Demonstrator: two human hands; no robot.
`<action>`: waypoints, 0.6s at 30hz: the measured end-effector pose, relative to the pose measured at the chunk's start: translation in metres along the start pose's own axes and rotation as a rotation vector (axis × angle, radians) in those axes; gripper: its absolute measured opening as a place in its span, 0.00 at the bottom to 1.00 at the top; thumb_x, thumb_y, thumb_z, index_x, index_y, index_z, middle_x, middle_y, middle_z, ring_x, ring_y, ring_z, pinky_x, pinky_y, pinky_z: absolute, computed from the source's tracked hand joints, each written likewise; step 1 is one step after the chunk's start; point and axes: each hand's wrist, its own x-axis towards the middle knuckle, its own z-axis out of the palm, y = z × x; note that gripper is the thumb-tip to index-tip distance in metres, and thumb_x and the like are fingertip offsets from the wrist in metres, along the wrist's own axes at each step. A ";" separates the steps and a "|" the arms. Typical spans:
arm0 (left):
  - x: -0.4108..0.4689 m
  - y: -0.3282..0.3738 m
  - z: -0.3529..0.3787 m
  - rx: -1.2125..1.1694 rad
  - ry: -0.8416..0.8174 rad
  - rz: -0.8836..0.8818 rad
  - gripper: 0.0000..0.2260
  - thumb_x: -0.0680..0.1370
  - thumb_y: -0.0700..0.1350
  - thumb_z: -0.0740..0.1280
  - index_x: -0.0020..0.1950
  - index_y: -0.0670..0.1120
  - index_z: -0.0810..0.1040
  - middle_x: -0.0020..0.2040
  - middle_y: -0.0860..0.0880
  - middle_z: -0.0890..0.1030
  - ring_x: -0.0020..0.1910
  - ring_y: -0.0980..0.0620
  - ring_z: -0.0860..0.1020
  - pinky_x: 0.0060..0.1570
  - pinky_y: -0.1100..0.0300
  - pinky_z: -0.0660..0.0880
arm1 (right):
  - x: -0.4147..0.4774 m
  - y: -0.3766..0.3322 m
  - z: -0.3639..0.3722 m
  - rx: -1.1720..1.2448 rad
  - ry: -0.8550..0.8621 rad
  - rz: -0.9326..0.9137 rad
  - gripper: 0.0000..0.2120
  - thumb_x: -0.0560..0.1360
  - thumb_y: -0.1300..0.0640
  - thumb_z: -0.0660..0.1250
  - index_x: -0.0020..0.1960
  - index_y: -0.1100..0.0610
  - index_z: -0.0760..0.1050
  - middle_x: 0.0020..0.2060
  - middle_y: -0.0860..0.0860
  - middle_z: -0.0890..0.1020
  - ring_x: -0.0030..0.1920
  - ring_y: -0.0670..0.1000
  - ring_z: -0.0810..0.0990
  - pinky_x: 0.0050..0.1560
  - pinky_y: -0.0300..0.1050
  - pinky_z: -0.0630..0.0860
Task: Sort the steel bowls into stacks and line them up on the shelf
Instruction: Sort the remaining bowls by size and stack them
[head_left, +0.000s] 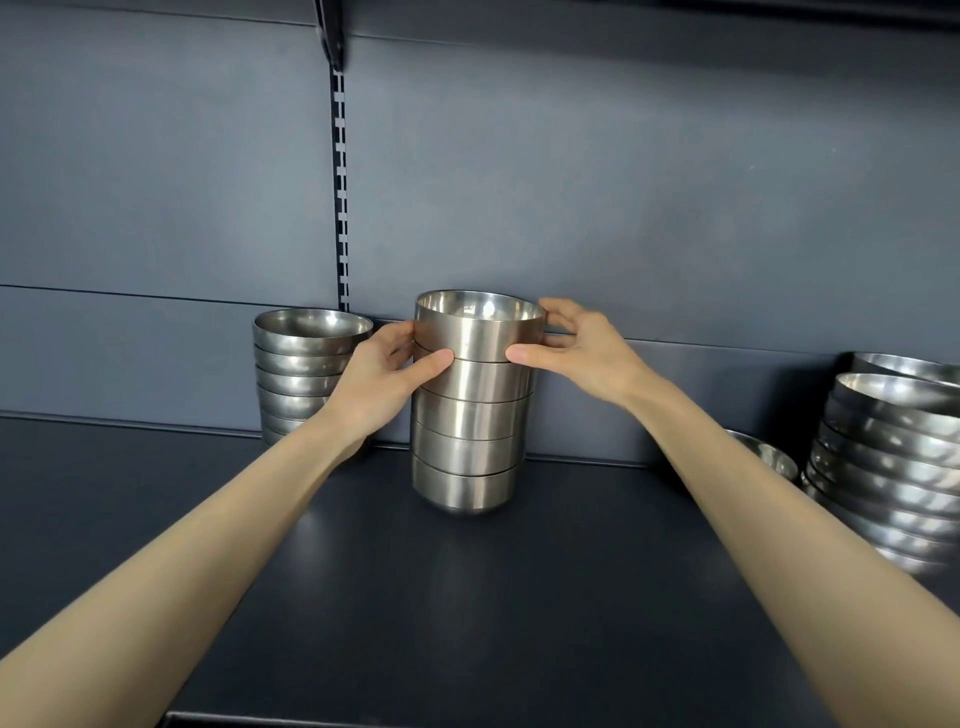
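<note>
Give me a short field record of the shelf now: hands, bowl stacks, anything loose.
left hand: grips the middle stack of five brushed steel bowls near its top, thumb in front
right hand: grips the same stack from the opposite side
middle stack: upright, bottom at the dark grey shelf
left stack: round steel bowls by the back panel, partly hidden behind the left hand
right stack: wider steel bowls, tilted, cut off by the frame edge
loose bowl: single, behind the right forearm

Ctr stack (467, 415): 5 bowls; 1 loose bowl (769, 457); 2 hands (L hand (387, 374), R hand (582, 353)).
</note>
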 end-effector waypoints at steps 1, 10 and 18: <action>-0.001 0.001 0.000 0.015 -0.010 -0.001 0.11 0.75 0.40 0.70 0.55 0.51 0.77 0.56 0.55 0.80 0.54 0.66 0.78 0.57 0.69 0.74 | -0.002 -0.002 0.000 -0.018 -0.005 0.010 0.43 0.65 0.51 0.78 0.74 0.57 0.61 0.66 0.50 0.74 0.60 0.47 0.78 0.65 0.43 0.71; -0.035 0.014 0.003 0.682 0.105 0.115 0.20 0.75 0.47 0.69 0.65 0.43 0.73 0.63 0.45 0.73 0.63 0.47 0.72 0.59 0.62 0.65 | -0.040 -0.012 -0.020 -0.471 -0.039 0.047 0.39 0.71 0.46 0.73 0.75 0.54 0.59 0.72 0.52 0.67 0.71 0.55 0.67 0.65 0.43 0.63; -0.066 0.010 0.050 0.803 -0.189 0.385 0.16 0.77 0.47 0.66 0.64 0.46 0.73 0.61 0.49 0.73 0.64 0.49 0.69 0.61 0.54 0.69 | -0.106 0.019 -0.053 -0.717 0.050 0.193 0.32 0.73 0.48 0.70 0.72 0.57 0.65 0.70 0.58 0.69 0.70 0.57 0.66 0.69 0.49 0.64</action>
